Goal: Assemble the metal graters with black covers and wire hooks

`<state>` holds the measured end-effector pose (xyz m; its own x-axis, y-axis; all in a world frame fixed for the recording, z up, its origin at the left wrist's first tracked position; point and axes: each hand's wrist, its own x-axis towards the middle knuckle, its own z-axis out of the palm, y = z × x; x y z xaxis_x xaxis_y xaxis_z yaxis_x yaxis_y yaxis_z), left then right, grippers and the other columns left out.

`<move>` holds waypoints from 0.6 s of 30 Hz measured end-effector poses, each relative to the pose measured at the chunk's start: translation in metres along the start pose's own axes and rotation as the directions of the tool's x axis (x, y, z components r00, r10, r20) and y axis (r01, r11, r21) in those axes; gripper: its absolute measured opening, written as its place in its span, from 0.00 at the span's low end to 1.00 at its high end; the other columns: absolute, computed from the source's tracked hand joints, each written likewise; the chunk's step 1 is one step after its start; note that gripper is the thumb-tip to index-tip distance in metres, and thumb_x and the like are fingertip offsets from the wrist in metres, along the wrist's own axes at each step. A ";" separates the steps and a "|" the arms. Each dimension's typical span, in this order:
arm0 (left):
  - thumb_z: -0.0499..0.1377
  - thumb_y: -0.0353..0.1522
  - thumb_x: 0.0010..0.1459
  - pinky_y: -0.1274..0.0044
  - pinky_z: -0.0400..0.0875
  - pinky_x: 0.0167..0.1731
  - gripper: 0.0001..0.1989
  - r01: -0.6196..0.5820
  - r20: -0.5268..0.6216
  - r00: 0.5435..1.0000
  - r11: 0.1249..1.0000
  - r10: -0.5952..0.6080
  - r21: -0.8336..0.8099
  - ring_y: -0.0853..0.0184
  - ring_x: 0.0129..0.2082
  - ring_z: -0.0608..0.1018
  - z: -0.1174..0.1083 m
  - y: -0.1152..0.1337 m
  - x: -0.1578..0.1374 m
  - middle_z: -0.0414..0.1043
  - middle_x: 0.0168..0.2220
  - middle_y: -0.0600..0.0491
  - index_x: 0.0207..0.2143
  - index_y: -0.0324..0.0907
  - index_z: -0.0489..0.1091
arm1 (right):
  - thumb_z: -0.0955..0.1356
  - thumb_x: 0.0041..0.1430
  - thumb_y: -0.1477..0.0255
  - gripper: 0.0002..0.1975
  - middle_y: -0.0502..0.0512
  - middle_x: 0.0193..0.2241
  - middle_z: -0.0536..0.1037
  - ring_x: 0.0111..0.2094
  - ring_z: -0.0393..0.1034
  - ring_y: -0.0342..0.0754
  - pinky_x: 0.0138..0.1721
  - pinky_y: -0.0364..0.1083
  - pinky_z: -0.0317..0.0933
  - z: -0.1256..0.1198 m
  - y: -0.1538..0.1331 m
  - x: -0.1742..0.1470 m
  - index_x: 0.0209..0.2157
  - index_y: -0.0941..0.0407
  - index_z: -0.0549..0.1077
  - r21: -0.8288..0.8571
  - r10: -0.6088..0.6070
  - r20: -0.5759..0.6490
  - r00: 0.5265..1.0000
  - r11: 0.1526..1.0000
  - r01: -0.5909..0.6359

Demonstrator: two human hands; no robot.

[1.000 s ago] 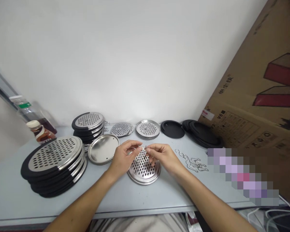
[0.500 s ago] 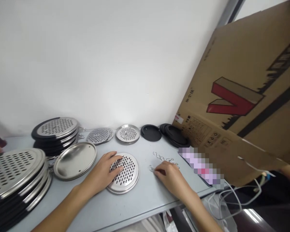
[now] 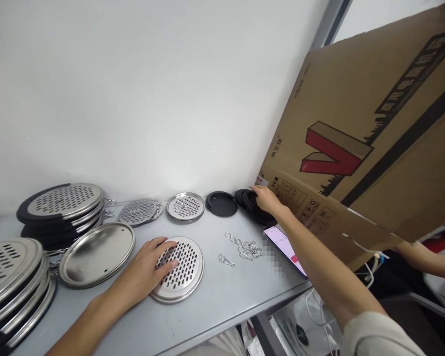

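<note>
A white wall (image 3: 152, 99) behind, a grey table (image 3: 222, 309) in front, a big cardboard box (image 3: 319, 198) leaning in at the right, and both hands are busy! The left hand (image 3: 150, 264) lies spread, thumb apart from fingers, resting on the perforated metal disc (image 3: 187, 277) near the table's front edge, touching but not gripping. Out goes the right arm over the phone (image 3: 282, 242), the right hand (image 3: 267, 198) at the black pieces (image 3: 245, 200) by the box; its fingertips are hard to make out, so I can't tell how open it is or whether it has hold of one. Between the hands, metal hooks (image 3: 250, 250) lie in a loose cluster, one hook (image 3: 228, 261) just apart.
</note>
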<state>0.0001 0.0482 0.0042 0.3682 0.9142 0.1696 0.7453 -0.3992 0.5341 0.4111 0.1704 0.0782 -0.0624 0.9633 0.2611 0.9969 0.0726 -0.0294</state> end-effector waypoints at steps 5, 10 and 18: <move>0.55 0.44 0.61 0.62 0.61 0.58 0.20 0.000 0.014 1.000 1.000 0.000 -0.002 0.55 0.58 0.68 -0.004 0.002 -0.002 0.66 0.57 0.49 0.54 0.51 0.69 | 0.66 0.64 0.68 0.15 0.59 0.50 0.72 0.47 0.70 0.51 0.47 0.54 0.67 0.019 0.017 0.028 0.51 0.57 0.69 -0.126 -0.064 0.078 0.995 0.989 0.073; 0.55 0.43 0.61 0.61 0.61 0.58 0.20 0.003 0.007 1.000 1.000 -0.003 0.001 0.54 0.58 0.68 -0.005 0.004 -0.004 0.65 0.58 0.48 0.54 0.50 0.69 | 0.64 0.65 0.73 0.12 0.62 0.46 0.74 0.47 0.70 0.53 0.48 0.53 0.64 0.015 0.025 0.027 0.48 0.61 0.71 -0.239 -0.108 0.057 0.993 0.964 0.118; 0.55 0.47 0.60 0.55 0.55 0.60 0.30 0.024 0.080 0.996 0.997 -0.030 0.072 0.47 0.66 0.53 -0.012 0.018 -0.020 0.49 0.68 0.44 0.62 0.48 0.61 | 0.60 0.61 0.77 0.18 0.71 0.49 0.70 0.50 0.65 0.59 0.44 0.49 0.60 -0.050 0.013 -0.001 0.52 0.65 0.67 -0.308 -0.167 -0.265 0.950 0.948 0.080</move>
<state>-0.0005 0.0240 0.0201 0.3891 0.9171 0.0863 0.7922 -0.3810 0.4768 0.4262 0.1579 0.1261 -0.2130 0.8343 0.5084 0.9545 0.0667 0.2905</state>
